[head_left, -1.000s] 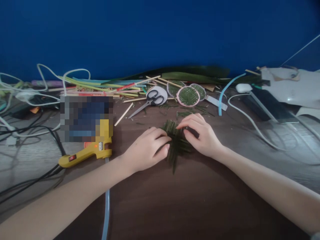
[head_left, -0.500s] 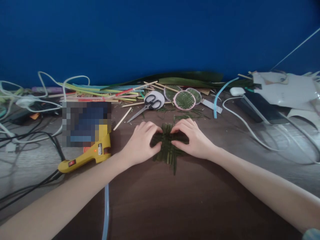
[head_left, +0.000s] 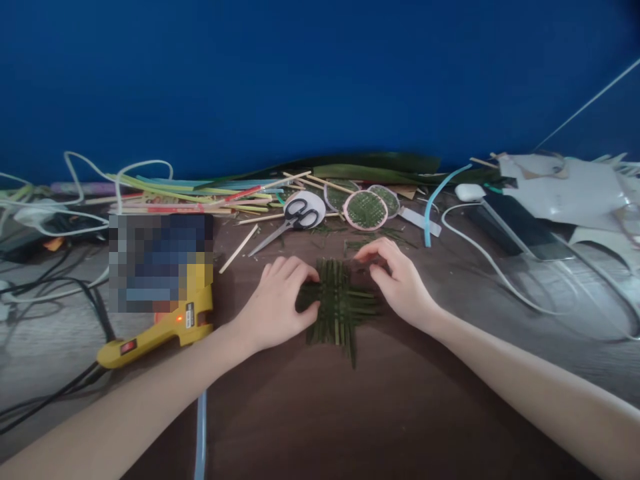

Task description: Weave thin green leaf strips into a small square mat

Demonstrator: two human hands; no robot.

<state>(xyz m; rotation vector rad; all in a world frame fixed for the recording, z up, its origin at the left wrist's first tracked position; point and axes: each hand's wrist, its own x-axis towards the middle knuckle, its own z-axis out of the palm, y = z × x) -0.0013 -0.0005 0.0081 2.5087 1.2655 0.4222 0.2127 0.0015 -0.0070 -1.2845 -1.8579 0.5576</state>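
Observation:
A small mat of woven green leaf strips [head_left: 336, 303] lies on the dark brown table in front of me, its loose strip ends sticking out on several sides. At its left side, my left hand [head_left: 283, 303] holds the strips, with thumb and fingertips set on the weave. My right hand [head_left: 403, 283] is off the mat, to its upper right, with thumb and fingers apart and nothing in them. Beyond the mat are black-handled scissors [head_left: 301, 215] and a pink-rimmed round piece with green weave [head_left: 367, 211].
On the left lies a yellow glue gun [head_left: 187, 327] with its light lit, beside a blurred-out patch. Drinking straws and sticks [head_left: 240, 193] are heaped at the back left. A phone [head_left: 530, 227], an earbud case [head_left: 470, 193] and white cables lie right. Long green leaves [head_left: 370, 162] line the wall.
My right hand has let go of the mat and moved right, uncovering its right-hand strips. My left hand stays on the mat. The whole view has shifted slightly.

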